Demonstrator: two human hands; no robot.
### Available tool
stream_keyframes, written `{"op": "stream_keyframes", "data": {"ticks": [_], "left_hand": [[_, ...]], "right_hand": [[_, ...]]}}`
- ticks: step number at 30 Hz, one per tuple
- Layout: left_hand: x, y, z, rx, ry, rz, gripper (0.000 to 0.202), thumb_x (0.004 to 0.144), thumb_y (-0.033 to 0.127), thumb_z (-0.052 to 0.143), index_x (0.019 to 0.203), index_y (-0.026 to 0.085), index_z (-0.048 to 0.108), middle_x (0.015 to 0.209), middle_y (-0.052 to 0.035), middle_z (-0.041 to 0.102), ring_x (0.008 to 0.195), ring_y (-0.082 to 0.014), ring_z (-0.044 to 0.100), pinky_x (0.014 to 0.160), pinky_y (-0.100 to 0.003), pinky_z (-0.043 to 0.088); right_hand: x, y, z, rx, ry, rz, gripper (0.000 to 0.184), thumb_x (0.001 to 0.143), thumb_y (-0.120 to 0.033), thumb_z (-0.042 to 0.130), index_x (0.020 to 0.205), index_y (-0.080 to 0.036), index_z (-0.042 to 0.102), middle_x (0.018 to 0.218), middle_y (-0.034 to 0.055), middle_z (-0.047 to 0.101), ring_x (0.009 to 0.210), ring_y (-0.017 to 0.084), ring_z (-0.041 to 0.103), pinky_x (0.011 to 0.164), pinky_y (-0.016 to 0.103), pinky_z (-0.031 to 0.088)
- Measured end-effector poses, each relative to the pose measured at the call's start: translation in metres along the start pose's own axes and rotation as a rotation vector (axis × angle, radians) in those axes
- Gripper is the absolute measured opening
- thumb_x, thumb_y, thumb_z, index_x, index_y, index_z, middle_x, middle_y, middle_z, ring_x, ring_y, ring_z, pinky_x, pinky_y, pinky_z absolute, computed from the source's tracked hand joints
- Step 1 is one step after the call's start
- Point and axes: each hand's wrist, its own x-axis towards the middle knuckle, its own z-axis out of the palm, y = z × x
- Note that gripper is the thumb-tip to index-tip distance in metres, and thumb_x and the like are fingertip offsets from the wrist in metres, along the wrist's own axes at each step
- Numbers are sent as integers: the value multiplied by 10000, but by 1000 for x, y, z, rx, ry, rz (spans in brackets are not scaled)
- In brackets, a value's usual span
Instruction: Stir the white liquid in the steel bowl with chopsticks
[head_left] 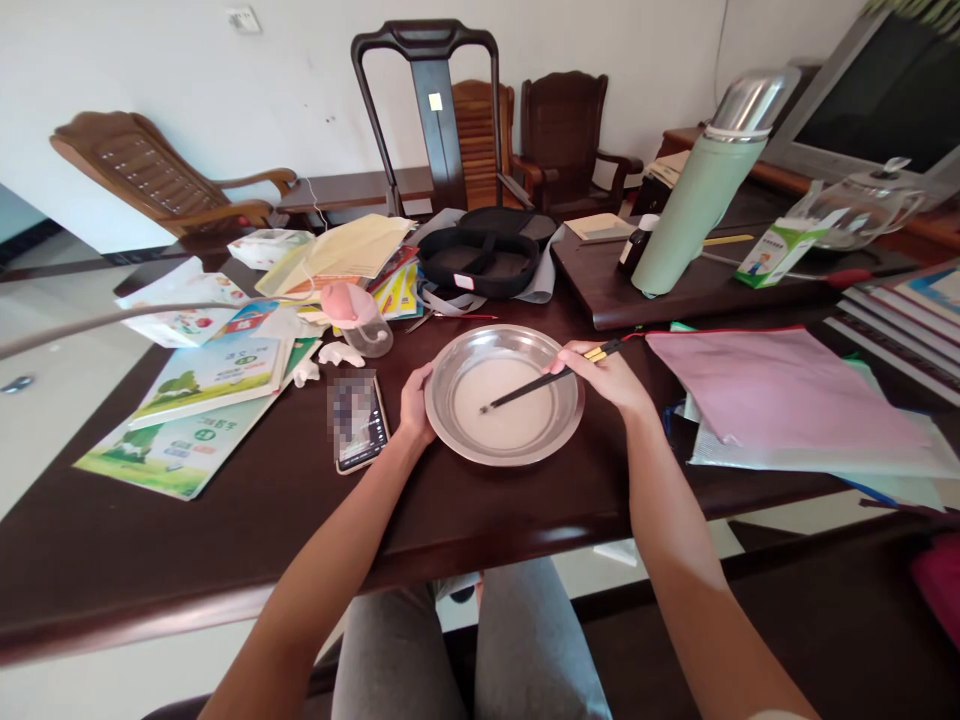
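Note:
A round metal dish [504, 455] stands on the dark wooden table, with a whitish substance [517, 415] covering its bottom. My left hand [417, 402] grips the dish by its left rim, the thumb near the edge and the other fingers partly hidden. In my right hand [600, 372], above the right rim, is a pair of black chopsticks [529, 387] with gold bands near the upper end. Their tips reach into the dish and touch or nearly touch the whitish contents. To the left of the dish lies a phone [361, 425] with its screen lit.
Left of the phone are booklets [217, 380], crumpled tissues [341, 353] and a pink-topped cup [356, 315]. A black case [486, 250] lies behind the dish. At right are a green thermos [697, 200], a small box [780, 252] and a pink zip folder [780, 380].

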Motion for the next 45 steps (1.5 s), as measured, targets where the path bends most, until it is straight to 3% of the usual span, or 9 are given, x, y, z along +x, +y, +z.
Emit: {"op": "stream_keyframes", "data": {"ticks": [6, 12, 18, 23, 29, 35, 41, 45], "left_hand": [[-1, 0, 1, 5, 18, -17, 101, 744, 294, 692, 730, 195, 675, 767, -54, 762, 919, -330, 753, 835, -420, 614], [1, 0, -1, 10, 4, -2, 130, 732, 303, 714, 756, 178, 688, 781, -55, 764, 916, -318, 754, 849, -402, 606], [-1, 0, 2, -4, 22, -8, 95, 767, 278, 658, 739, 190, 680, 757, -51, 759, 919, -311, 752, 830, -399, 612], [-1, 0, 2, -8, 25, -8, 91, 757, 278, 669, 724, 194, 667, 760, -50, 757, 923, -312, 753, 833, -395, 613], [-1, 0, 2, -12, 30, -7, 80, 757, 267, 669, 722, 195, 670, 749, -49, 756, 934, -319, 752, 833, -398, 614], [-3, 1, 4, -29, 37, -9, 93, 774, 250, 633, 722, 186, 676, 745, -51, 756, 917, -305, 753, 830, -392, 616], [1, -1, -1, -17, 13, -4, 106, 739, 270, 694, 686, 191, 649, 757, -48, 757, 926, -315, 752, 834, -393, 614], [3, -2, -2, -4, 11, 7, 124, 745, 280, 684, 673, 189, 640, 754, -54, 755, 918, -321, 751, 826, -404, 614]], "right_hand": [[-2, 3, -10, 10, 238, -3, 486, 838, -691, 683, 633, -251, 703, 685, 26, 765, 774, 253, 758, 879, 393, 570], [0, 0, -1, -2, -3, 8, 488, 814, -712, 693, 669, -248, 734, 749, 36, 789, 807, 254, 764, 878, 388, 580], [-1, 2, -8, 37, 211, 4, 497, 821, -710, 690, 621, -255, 696, 677, 25, 761, 757, 252, 756, 871, 393, 572], [0, 1, -3, 9, 22, 24, 483, 823, -699, 695, 656, -247, 724, 730, 38, 783, 788, 255, 761, 862, 389, 578], [-1, 3, -8, 34, 211, -8, 491, 836, -693, 687, 631, -247, 704, 686, 28, 764, 762, 252, 757, 869, 389, 570], [0, 2, -2, 18, 2, -4, 472, 831, -683, 700, 678, -238, 738, 754, 39, 790, 800, 247, 766, 872, 377, 577], [0, 3, -7, 38, 199, -10, 493, 832, -693, 692, 628, -245, 711, 683, 30, 767, 758, 250, 761, 853, 382, 578], [-1, 2, -4, 23, 44, 7, 475, 838, -678, 697, 660, -239, 737, 717, 42, 778, 783, 259, 770, 857, 388, 580]]}}
